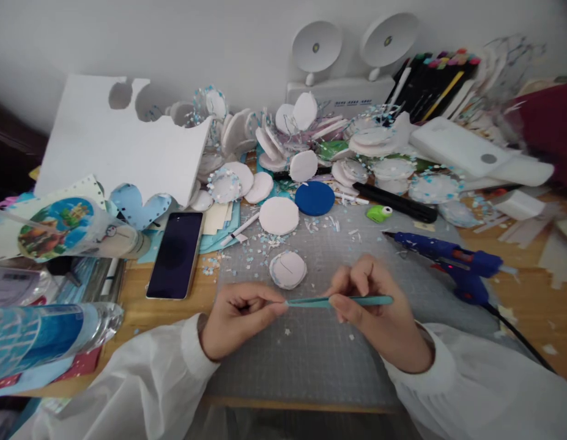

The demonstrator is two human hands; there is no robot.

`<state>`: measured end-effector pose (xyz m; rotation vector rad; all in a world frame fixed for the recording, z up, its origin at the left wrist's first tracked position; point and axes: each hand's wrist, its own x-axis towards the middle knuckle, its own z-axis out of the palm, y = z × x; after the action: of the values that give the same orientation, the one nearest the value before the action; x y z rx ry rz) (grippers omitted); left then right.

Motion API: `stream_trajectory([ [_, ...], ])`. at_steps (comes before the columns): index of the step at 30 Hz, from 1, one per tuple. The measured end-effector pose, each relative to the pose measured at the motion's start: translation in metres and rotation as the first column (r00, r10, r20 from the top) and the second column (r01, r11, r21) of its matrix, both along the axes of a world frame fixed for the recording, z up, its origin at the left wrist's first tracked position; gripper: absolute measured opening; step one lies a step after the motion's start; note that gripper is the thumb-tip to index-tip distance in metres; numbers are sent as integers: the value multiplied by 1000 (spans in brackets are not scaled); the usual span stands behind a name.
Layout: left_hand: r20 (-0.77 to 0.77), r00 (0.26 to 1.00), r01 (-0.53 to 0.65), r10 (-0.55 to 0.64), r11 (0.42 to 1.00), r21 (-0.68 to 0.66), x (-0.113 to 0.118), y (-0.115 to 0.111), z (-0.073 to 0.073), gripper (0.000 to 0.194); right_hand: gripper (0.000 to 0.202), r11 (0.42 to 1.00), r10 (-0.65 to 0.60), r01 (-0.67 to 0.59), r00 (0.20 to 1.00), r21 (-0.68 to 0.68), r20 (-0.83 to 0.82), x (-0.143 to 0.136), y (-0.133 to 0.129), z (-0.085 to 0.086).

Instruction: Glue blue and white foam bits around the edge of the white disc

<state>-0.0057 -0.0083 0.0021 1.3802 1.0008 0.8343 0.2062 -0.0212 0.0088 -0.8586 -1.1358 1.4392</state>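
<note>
White sleeves (140, 379) end at two hands. The right grip (381, 318) is clamped on teal tweezers (322, 302), which reach across to the left grip (240, 318), its thumb and fingers together at their tip. Just beyond the grips lies a white disc (288, 269); a blue glue gun (448, 253) rests right of the right grip.

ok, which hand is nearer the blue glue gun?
Right. The right hand, gripping the teal tweezers, is beside the glue gun but not touching it. The left hand is farther off, at the tweezers' other end.
</note>
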Motion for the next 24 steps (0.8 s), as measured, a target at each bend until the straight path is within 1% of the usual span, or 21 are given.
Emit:
stream_trajectory([
  [3, -6, 1000, 3, -3, 1000, 10, -2, 0, -1, 12, 32, 1000, -2, 2, 1000, -7, 2, 0, 0, 0],
  [8, 40, 999, 34, -35, 999, 13, -3, -2, -1, 13, 35, 988, 44, -58, 995, -146, -95, 0, 3, -5],
  [13, 54, 998, 47, -45, 997, -54, -4, -2, -2, 21, 37, 954, 95, -138, 981, -265, -169, -2, 7, -3],
  [16, 80, 996, 40, -33, 996, -79, -5, -2, -3, 22, 39, 944, 94, -151, 975, -293, -202, -3, 9, 0],
  [19, 105, 994, 13, -5, 997, -75, -5, -2, -3, 16, 37, 958, 69, -116, 981, -263, -181, -2, 9, -1],
  [22, 114, 993, -23, 29, 998, -58, -4, -3, -2, 9, 33, 987, 26, -44, 993, -155, -115, 2, 6, -1],
  [24, 119, 992, -29, 35, 998, -51, -2, -4, -1, 5, 32, 996, 1, -6, 999, -89, -54, 4, 3, 0],
])
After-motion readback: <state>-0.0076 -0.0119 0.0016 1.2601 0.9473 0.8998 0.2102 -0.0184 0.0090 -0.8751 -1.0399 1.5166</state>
